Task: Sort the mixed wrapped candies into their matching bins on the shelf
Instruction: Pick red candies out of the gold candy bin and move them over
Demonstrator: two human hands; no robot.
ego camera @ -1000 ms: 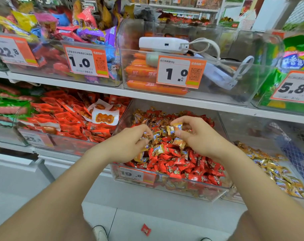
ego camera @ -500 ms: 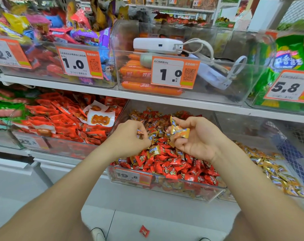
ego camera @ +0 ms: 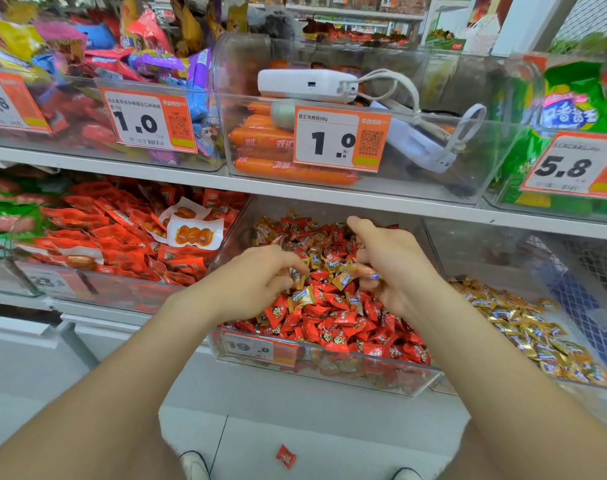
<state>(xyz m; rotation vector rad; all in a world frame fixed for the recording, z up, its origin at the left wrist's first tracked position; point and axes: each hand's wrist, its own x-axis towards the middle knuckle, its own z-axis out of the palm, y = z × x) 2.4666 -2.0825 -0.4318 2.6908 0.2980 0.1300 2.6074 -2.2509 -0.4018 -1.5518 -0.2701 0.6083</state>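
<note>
A clear bin point(ego camera: 330, 370) on the lower shelf holds a heap of red wrapped candies point(ego camera: 333, 323) mixed with gold ones. Both my hands are inside it. My left hand point(ego camera: 260, 280) curls its fingers over gold candies point(ego camera: 298, 277) at the heap's middle. My right hand point(ego camera: 388, 261) grips several gold candies point(ego camera: 343, 278) in its curled fingers. To the right, a second clear bin point(ego camera: 440, 258) holds only gold wrapped candies point(ego camera: 524, 327).
A bin of red snack packets point(ego camera: 122, 237) stands to the left. The upper shelf carries bins with orange sausages point(ego camera: 260, 140), a white power bank point(ego camera: 305, 85) with cable, and price tags point(ego camera: 340, 140). One red candy point(ego camera: 286, 456) lies on the floor between my shoes.
My right hand, which held gold candies up above the heap, has dropped back into it. My left hand has reached further right among the candies.
</note>
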